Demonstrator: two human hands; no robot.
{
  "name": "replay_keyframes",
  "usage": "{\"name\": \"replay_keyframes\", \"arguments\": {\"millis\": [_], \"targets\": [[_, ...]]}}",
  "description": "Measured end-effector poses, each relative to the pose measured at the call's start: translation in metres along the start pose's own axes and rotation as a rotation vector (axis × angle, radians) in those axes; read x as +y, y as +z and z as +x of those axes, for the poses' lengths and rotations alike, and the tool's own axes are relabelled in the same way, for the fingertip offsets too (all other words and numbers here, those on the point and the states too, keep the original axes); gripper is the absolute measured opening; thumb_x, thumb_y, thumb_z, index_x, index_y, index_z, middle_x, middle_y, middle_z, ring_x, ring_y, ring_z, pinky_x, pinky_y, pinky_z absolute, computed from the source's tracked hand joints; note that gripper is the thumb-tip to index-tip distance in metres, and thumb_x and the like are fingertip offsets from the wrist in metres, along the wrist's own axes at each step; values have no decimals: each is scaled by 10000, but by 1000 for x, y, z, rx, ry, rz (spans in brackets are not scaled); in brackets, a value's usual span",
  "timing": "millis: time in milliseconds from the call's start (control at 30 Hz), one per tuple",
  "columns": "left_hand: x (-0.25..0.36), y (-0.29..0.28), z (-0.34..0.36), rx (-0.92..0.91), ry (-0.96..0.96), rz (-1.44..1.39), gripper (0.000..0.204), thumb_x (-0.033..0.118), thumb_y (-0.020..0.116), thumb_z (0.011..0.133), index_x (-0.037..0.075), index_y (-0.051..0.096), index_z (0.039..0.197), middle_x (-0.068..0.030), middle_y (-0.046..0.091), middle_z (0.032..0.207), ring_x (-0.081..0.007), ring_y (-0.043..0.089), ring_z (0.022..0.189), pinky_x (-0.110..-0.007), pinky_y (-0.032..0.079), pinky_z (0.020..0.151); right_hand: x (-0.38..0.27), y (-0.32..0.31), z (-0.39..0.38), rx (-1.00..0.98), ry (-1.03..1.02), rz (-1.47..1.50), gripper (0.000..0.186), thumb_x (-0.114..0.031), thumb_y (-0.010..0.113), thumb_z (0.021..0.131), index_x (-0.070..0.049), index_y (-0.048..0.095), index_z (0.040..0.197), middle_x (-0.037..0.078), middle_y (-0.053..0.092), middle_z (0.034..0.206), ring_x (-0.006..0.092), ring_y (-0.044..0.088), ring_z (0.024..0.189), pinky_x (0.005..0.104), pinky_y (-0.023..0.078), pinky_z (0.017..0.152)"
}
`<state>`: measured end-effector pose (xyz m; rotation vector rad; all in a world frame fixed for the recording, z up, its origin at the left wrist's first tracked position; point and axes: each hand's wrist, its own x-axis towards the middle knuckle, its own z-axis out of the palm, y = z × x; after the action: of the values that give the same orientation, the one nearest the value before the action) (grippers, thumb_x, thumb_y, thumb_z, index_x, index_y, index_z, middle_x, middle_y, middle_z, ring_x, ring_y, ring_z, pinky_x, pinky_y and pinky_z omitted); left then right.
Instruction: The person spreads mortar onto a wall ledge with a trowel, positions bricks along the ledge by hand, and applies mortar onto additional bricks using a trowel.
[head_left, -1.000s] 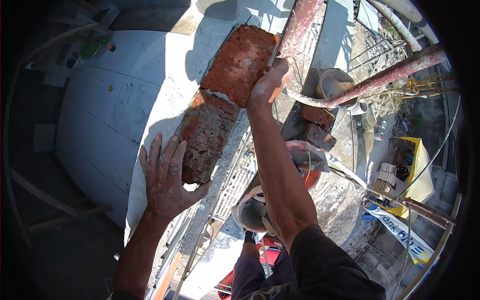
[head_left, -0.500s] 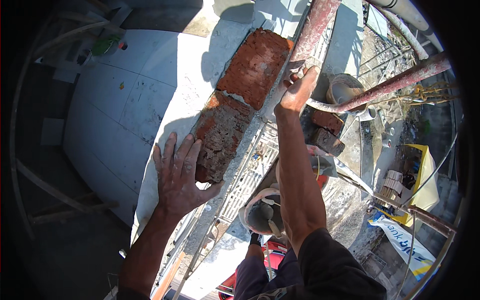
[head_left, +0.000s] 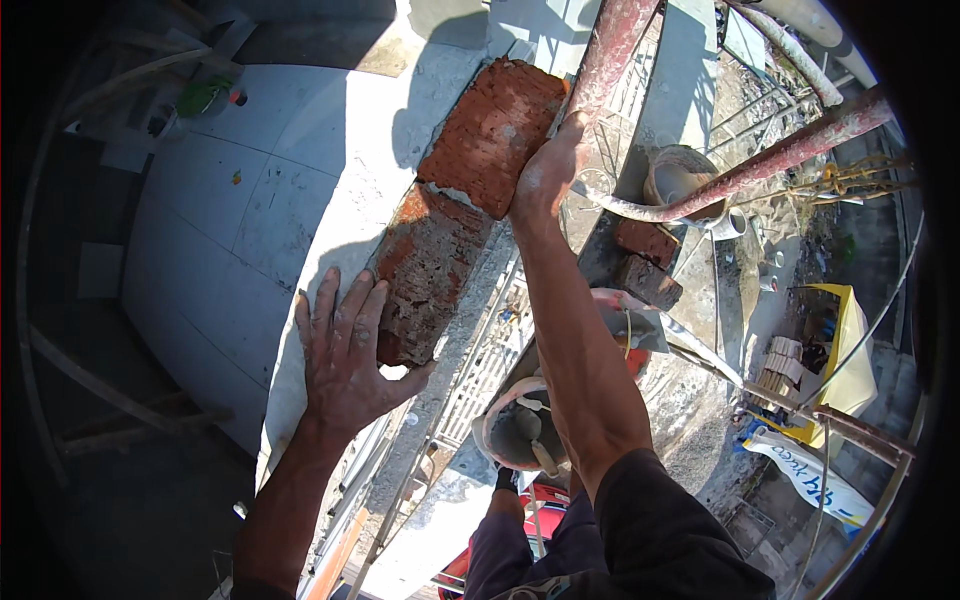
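Two reddish bricks lie end to end along the top of a mortar-smeared wall ledge [head_left: 425,345]. The near brick [head_left: 430,265] is coated in grey mortar; the far brick [head_left: 495,125] shows a rough red face. My left hand [head_left: 345,355] is open at the near brick's lower left corner, its fingers spread along the left side and the thumb stretched past the near end. Along the right edge of the far brick lies my right hand [head_left: 548,175], stretched out with its side against the brick. Its fingers are partly hidden.
A mortar-crusted pole [head_left: 612,60] rises close beside my right hand, and another pole [head_left: 780,160] crosses at right. Below hang a bucket with tools [head_left: 515,430] and another bucket [head_left: 685,180]. Loose bricks [head_left: 645,245] lie on the scaffold. White panels [head_left: 230,230] stretch out at left.
My right hand has moved left and nearer, from beside the pole onto the far brick's right edge. My left hand stays at the near brick. The view has shifted slightly.
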<state>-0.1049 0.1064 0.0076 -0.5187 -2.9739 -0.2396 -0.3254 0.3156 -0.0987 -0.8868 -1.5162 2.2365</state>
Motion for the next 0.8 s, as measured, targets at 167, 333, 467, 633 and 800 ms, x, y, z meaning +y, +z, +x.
{"name": "replay_keyframes", "arguments": {"millis": [167, 333, 467, 633, 800], "targets": [[-4, -3, -4, -3, -9, -9, 980, 408, 856, 631, 74, 386, 1423, -155, 410, 1441, -399, 288, 1422, -639, 165, 1143, -48, -10, -33, 45, -36, 363, 633, -571, 428, 974, 31, 447, 1171, 178, 535, 1075, 263, 518, 947, 392, 440, 873], [0, -1, -1, -10, 0, -29, 980, 416, 850, 640, 78, 379, 1431, -158, 399, 1444, -404, 284, 1420, -660, 163, 1131, -33, 9, -24, 208, -83, 118, 613, -558, 442, 972, 20, 424, 1176, 194, 506, 1106, 250, 498, 1046, 400, 420, 934], [-2, 0, -2, -16, -3, -13, 998, 497, 839, 646, 83, 393, 1438, -133, 387, 1457, -404, 285, 1415, -684, 160, 1118, -25, 9, -21, 30, 14, 207, 814, -588, 395, 974, 23, 200, 1475, 207, 426, 1349, 287, 539, 1048, 408, 451, 942], [0, -1, -2, -23, -9, -14, 991, 416, 849, 644, 74, 367, 1439, -160, 389, 1460, -405, 269, 1431, -649, 156, 1141, -18, 9, -12, -81, -10, 93, 714, -556, 395, 988, 42, 422, 1376, 160, 529, 1245, 255, 550, 1035, 373, 459, 916], [0, -2, -1, -11, 5, -4, 983, 414, 846, 646, 72, 372, 1437, -159, 395, 1457, -405, 274, 1429, -650, 155, 1142, -13, 9, -5, -51, -101, 50, 611, -495, 401, 1009, 51, 541, 1245, 126, 580, 1123, 216, 573, 956, 344, 471, 859]]}}
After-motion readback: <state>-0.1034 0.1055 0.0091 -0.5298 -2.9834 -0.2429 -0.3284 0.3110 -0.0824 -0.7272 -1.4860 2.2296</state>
